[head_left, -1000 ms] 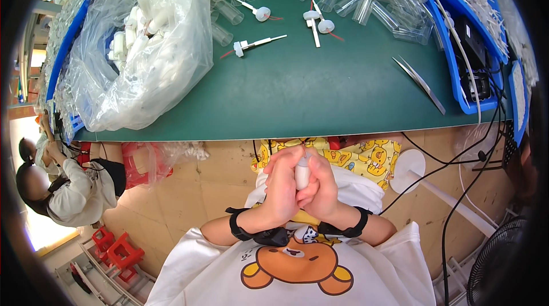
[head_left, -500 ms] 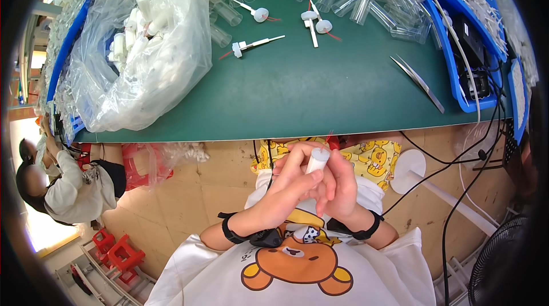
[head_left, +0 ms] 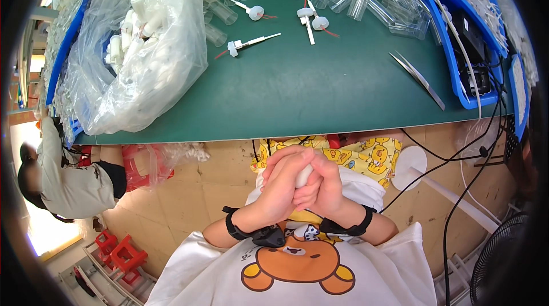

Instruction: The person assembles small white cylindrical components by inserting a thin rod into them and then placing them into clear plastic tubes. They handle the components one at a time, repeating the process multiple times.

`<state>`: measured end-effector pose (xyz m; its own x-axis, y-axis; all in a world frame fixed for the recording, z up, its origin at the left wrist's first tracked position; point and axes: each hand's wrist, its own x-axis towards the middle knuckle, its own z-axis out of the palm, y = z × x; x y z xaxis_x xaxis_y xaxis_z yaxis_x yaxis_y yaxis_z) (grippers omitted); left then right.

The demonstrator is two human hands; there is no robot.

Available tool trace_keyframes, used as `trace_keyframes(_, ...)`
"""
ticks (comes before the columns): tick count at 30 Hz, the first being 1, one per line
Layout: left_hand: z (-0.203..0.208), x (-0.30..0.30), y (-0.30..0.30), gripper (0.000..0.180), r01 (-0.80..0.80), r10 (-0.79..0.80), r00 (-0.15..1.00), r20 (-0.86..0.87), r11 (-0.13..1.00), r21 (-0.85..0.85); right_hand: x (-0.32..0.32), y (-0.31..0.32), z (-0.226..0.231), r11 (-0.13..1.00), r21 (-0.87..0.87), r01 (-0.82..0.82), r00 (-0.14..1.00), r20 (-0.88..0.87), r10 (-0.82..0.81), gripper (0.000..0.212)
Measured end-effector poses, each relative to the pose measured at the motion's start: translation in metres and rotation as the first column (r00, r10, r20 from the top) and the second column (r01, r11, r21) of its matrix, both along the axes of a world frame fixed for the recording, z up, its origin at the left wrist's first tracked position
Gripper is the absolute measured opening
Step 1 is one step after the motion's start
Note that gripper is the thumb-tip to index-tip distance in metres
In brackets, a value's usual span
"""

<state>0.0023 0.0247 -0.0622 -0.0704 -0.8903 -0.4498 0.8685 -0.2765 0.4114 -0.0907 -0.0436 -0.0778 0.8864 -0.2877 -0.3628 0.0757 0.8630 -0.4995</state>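
Observation:
Both my hands are clasped together over my lap, just below the table's near edge. A white cylinder (head_left: 303, 177) is pressed between them, and only part of its side shows. My left hand (head_left: 284, 183) wraps it from the left. My right hand (head_left: 323, 185) closes round it from the right, thumb near the top. Ahead on the green table (head_left: 286, 91) lie several thin white stems with pale round caps and red wires, among them one stem assembly (head_left: 246, 44) at the left and a crossed pair (head_left: 309, 20) in the middle.
At left stands a clear plastic bag (head_left: 166, 83) of white cylinders. Clear tubes (head_left: 360, 0) are heaped at the back. Tweezers (head_left: 420, 80) lie at right beside a blue bin (head_left: 486, 100) with cables. Another person (head_left: 74, 174) sits at far left.
My hands have closed more tightly round the white cylinder, covering its pale capped end. They were looser before, with the cylinder's upper end showing. The other person's arm has shifted.

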Motion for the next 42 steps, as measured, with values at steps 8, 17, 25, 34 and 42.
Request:
trace_keyframes(8,0.01,-0.006,-0.006,0.031,-0.051,0.027,0.985,0.173,0.989,0.14,0.004,0.01,-0.017,0.972,-0.164,0.165,0.985,0.085,-0.153,0.049)
trace_keyframes(17,0.005,0.001,-0.008,0.036,-0.022,0.021,1.0,0.004,0.997,0.068,-0.001,0.007,0.011,0.986,-0.027,0.162,0.976,-0.144,-0.164,0.037)
trace_keyframes(25,0.021,0.008,-0.012,0.043,0.016,-0.008,0.996,0.091,0.995,-0.094,-0.017,-0.007,0.005,0.991,-0.072,0.116,0.99,0.084,-0.11,0.067)
trace_keyframes(34,0.024,0.009,-0.006,0.036,0.006,-0.005,1.0,0.007,0.985,-0.172,-0.014,-0.004,0.018,0.986,-0.134,0.097,0.994,0.055,-0.09,0.061)
trace_keyframes(42,0.022,0.008,-0.008,0.034,-0.058,0.052,0.998,-0.036,0.98,-0.189,-0.01,-0.001,0.017,0.996,-0.043,0.074,0.997,0.004,-0.074,0.049)
